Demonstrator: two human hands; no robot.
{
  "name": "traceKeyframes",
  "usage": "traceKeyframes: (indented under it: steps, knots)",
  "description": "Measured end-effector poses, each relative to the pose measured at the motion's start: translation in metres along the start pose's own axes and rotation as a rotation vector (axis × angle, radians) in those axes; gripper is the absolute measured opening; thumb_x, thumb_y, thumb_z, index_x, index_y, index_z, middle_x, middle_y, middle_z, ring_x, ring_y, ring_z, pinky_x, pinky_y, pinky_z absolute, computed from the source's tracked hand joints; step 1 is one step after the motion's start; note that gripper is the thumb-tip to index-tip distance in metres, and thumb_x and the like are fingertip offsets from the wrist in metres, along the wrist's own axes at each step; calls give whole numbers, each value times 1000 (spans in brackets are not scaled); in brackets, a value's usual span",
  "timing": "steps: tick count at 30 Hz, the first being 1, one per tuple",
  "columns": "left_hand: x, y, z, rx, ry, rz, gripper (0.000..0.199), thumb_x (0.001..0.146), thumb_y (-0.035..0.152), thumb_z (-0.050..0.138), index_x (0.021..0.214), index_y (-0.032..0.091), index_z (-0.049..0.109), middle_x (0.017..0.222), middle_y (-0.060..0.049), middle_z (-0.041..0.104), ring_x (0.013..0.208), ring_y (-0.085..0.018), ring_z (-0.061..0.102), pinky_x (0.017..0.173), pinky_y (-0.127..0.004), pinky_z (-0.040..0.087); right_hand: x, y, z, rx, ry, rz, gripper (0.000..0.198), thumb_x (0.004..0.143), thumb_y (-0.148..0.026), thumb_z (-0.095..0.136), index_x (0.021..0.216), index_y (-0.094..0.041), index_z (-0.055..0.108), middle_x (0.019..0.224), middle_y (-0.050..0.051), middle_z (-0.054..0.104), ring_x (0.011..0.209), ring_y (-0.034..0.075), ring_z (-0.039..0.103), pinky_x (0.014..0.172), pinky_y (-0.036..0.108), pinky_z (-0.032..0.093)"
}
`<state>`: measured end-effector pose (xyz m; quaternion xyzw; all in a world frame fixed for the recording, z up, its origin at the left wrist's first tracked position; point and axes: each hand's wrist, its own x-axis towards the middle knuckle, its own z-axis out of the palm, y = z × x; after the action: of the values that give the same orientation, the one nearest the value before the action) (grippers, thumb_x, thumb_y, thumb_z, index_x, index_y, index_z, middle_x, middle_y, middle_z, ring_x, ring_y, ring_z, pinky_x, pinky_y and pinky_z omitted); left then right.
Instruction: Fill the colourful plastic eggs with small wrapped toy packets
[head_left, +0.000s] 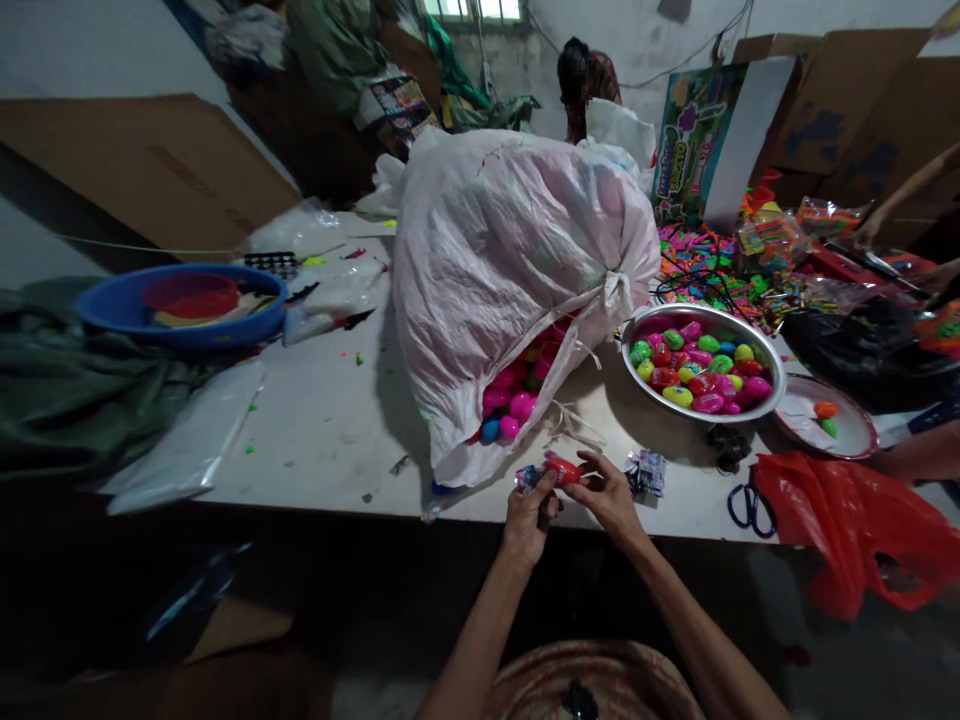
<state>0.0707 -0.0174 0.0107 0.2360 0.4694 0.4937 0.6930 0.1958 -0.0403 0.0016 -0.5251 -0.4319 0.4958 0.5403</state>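
Observation:
My left hand point(529, 515) is closed at the table's front edge, pinching a red plastic egg point(562, 470) and a small dark printed packet point(527, 479). My right hand point(609, 497) grips the other end of the egg between thumb and fingers. Just beyond them, a big white woven sack point(517, 230) lies with its torn side open, showing many pink, red and blue plastic eggs point(517, 405). To the right stands a metal bowl point(776, 385) full of eggs in several colours. A small stack of printed packets point(646, 474) lies beside my right hand.
Scissors point(751, 511) and a red plastic bag point(855, 520) lie at the front right, near a plate point(855, 435). At left are a blue basin point(180, 335) and clear plastic bags point(191, 430). Another person's hands point(874, 225) are by colourful small parts; someone else point(581, 85) is at the back.

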Motion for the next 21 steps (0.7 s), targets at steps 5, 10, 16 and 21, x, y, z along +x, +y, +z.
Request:
traceKeyframes:
  steps: [5, 10, 16, 21]
  knots:
    - [-3, -8, 4, 42, 18, -54, 28, 57, 33, 78, 61, 14, 58, 44, 7, 48, 36, -3, 39, 39, -17, 30, -4, -1, 4, -191, 133, -173, 48, 69, -30, 71, 112, -21, 52, 85, 2, 58, 71, 16, 59, 66, 30, 52]
    - [-6, -7, 5, 83, 16, -171, 29, 56, 34, 79, 61, 14, 59, 41, 7, 46, 35, -4, 39, 37, -17, 28, -7, -5, -3, -425, 113, -353, 37, 75, -24, 64, 112, -23, 57, 92, 5, 54, 75, 16, 56, 68, 31, 51]
    - [-2, -7, 11, 133, -97, -212, 27, 54, 29, 81, 67, 12, 63, 49, 5, 53, 37, -3, 40, 37, -16, 29, -12, -2, -7, -475, 112, -341, 36, 70, -18, 65, 105, -23, 61, 98, 5, 56, 66, 13, 56, 62, 27, 50]
    - [9, -3, 18, 43, -113, -233, 31, 62, 26, 76, 88, 13, 66, 70, -4, 67, 40, -4, 47, 44, -19, 42, 17, -22, -58, -602, 326, -407, 32, 73, -26, 62, 105, -20, 60, 91, 5, 61, 72, 16, 57, 64, 26, 49]
